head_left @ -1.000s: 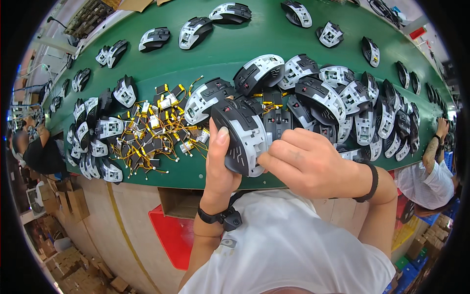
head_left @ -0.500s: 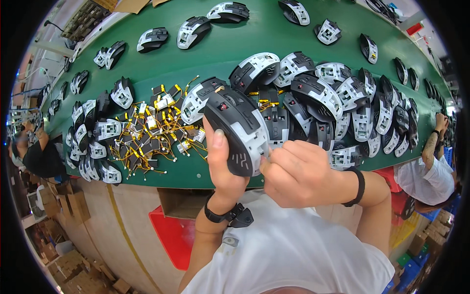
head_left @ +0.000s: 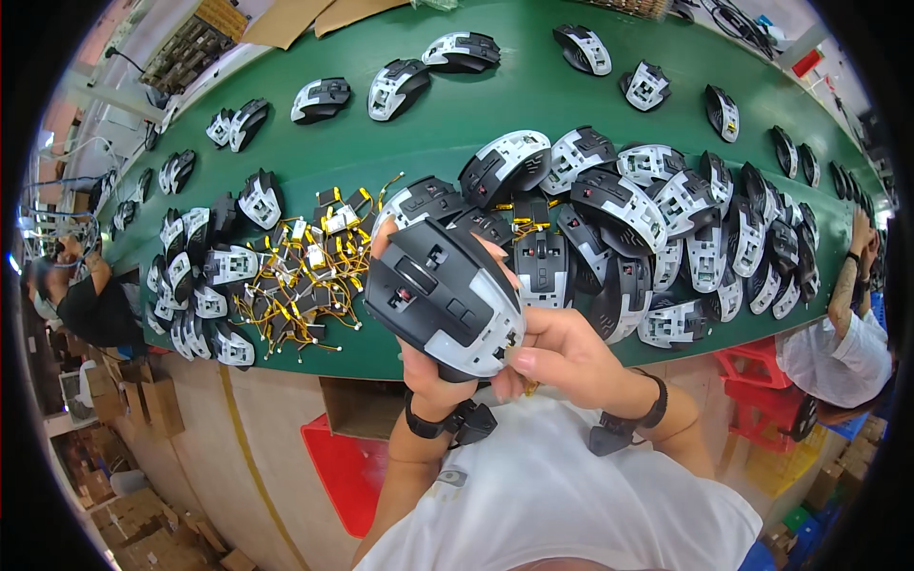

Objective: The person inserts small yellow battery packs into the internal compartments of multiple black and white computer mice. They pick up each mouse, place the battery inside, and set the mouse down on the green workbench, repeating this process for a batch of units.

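Note:
A partly assembled computer mouse (head_left: 447,309), black with a white rear section full of cutouts, is held up over the table's near edge. My left hand (head_left: 428,376) is wrapped around it from beneath and the left side, fingertips showing past its far edges. At the mouse's white rear end, my right hand (head_left: 571,362) is closed, thumb and fingers pinching the rim. A bit of yellow shows under the right fingers, too small to name. Left of the hands lies a heap of black battery packs (head_left: 309,276) with yellow wires and white connectors. Right of them sit several similar mice (head_left: 619,209), crowded together.
More mice (head_left: 186,276) cluster on the left of the green table (head_left: 381,152), with others spaced along its far side. Cardboard (head_left: 295,19) lies at the back. Below the table edge are a red bin (head_left: 333,476) and red stool (head_left: 762,381). People (head_left: 843,324) sit at both sides.
The mouse has tilted, turning its top more toward me, and shifted slightly left and down. My right hand has turned and moved lower, its thumb now on the rear edge. The view has shifted slightly.

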Demonstrator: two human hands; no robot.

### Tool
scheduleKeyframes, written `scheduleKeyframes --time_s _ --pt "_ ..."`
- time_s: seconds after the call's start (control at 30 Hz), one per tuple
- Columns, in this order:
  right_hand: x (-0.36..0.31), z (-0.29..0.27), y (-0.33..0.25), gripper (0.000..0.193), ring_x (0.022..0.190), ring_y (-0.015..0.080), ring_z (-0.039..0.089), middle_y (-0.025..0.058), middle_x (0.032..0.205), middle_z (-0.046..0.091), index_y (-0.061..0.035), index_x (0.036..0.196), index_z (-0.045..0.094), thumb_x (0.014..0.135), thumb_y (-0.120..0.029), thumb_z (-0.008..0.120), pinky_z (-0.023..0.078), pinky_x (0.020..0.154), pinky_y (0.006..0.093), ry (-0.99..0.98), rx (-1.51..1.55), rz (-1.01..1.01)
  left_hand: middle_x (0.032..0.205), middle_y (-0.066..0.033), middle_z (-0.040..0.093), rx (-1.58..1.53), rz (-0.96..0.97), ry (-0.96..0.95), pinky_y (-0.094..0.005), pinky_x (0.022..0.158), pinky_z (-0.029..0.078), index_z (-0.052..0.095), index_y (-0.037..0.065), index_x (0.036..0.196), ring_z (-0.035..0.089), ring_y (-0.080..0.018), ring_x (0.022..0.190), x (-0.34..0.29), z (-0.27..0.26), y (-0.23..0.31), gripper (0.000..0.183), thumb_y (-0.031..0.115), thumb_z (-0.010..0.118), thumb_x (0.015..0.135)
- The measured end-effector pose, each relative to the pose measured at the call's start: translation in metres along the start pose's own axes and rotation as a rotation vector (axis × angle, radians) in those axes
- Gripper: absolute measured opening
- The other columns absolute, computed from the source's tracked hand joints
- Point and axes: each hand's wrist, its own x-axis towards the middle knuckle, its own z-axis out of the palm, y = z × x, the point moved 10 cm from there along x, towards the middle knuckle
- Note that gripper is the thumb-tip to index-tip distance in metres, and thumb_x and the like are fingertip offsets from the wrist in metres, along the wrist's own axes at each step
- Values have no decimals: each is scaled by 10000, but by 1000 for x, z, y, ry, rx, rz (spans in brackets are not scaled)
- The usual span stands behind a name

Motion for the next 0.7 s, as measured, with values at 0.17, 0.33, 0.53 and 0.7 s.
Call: scheduleKeyframes --time_s 0.17,0.33,0.53,0.7 --pt "1 0 1 215 699 77 567 68 826 672 19 1033 589 980 -173 509 467 649 244 9 60 -25 1054 -202 535 -53 -2 -9 -333 648 499 148 201 1526 578 -249 751 -2 -1 -4 824 668 302 865" --pt "-4 -1 -4 211 694 69 555 67 829 672 25 1031 591 980 -155 492 460 642 238 15 -6 -23 1153 -278 506 -117 5 -164 -407 733 557 76 166 1503 626 -300 898 -1 2 -1 864 673 401 882" --pt "-5 0 0 202 711 62 550 46 820 655 23 1028 583 971 -146 487 454 647 235 64 57 -20 1052 -198 526 103 27 -5 -338 616 521 86 219 1536 582 -254 732 -6 4 3 842 685 300 868" --pt "-7 1 7 195 727 62 552 33 799 630 23 1007 580 967 -145 491 449 657 235 81 41 -4 1172 -212 509 -90 34 -186 -397 808 540 42 203 1480 614 -275 932 -10 7 7 907 446 651 853"
